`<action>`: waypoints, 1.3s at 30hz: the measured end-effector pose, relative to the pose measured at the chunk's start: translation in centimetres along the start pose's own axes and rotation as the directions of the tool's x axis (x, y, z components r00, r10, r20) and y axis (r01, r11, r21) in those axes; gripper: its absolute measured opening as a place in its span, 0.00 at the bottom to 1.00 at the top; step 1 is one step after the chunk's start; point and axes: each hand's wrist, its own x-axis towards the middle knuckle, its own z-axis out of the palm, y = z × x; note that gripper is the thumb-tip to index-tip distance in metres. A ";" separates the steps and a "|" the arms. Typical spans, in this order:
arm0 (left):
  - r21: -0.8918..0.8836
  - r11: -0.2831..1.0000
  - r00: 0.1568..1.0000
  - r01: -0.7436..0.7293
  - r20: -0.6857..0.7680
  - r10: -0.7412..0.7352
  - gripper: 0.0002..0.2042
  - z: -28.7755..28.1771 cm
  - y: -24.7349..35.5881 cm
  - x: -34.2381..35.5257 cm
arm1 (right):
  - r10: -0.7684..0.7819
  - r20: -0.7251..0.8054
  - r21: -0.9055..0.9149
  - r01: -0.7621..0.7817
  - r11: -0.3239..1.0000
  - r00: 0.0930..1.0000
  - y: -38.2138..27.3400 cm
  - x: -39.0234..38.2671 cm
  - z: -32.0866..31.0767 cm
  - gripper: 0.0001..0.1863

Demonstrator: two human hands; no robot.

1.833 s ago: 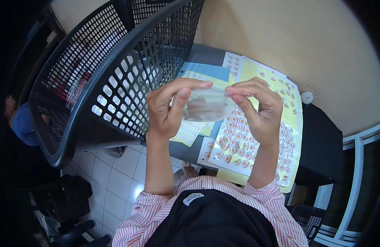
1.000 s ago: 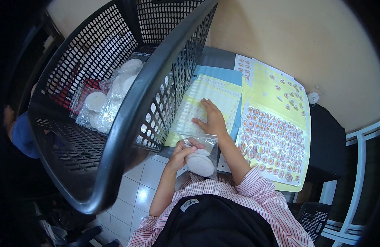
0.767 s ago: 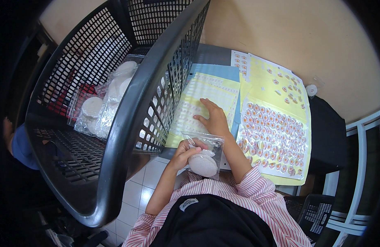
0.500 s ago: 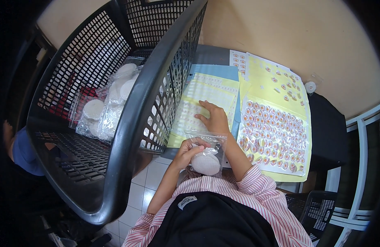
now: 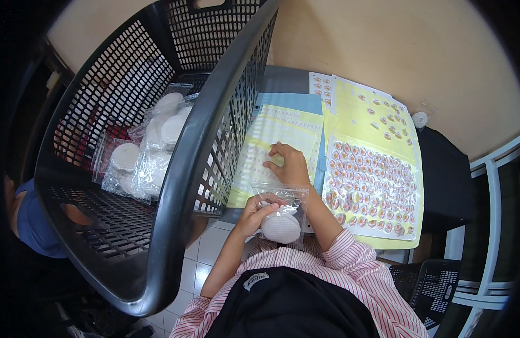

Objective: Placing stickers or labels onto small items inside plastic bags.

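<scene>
My left hand (image 5: pixel 253 216) grips a clear zip bag (image 5: pixel 298 198) low in front of my body. Inside the bag are round white pads (image 5: pixel 281 229) with a textured surface. Farther forward, my right hand (image 5: pixel 292 168) hovers over or rests on a pale yellow sheet (image 5: pixel 296 116) printed with rows of small labels. Its fingers are curved, with a gap between thumb and forefinger, and nothing shows between them. The right forearm passes behind the bag's edge.
A large black perforated basket (image 5: pixel 164 225) leans at the left, holding several bags of white pads (image 5: pixel 125 157). To the right lie yellow backing sheets (image 5: pixel 350 93) and a sheet of oval stickers (image 5: pixel 372 186). Another bagged pad (image 5: pixel 420 119) is by the wall. A person's blue sleeve (image 5: pixel 37 225) shows beyond the basket.
My right forefinger has curled in slightly over the label sheet. My left hand keeps its hold on the bag. The whole view has shifted a little.
</scene>
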 end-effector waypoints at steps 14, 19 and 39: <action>-0.003 0.999 0.998 0.047 -0.046 -0.047 0.09 0.1 -0.3 -0.2 | -0.112 -0.089 0.058 0.118 0.991 0.990 0.3 -0.1 0.4 0.07; 0.004 1.000 1.000 0.030 -0.007 -0.030 0.09 -0.3 -0.4 -0.1 | 0.051 -0.022 0.242 -0.044 0.969 0.998 0.7 0.6 0.2 0.06; 0.304 0.922 0.961 -0.239 -0.062 0.270 0.13 8.4 8.0 6.2 | 0.122 -0.517 0.629 0.279 0.726 0.847 -8.2 -2.5 -13.3 0.06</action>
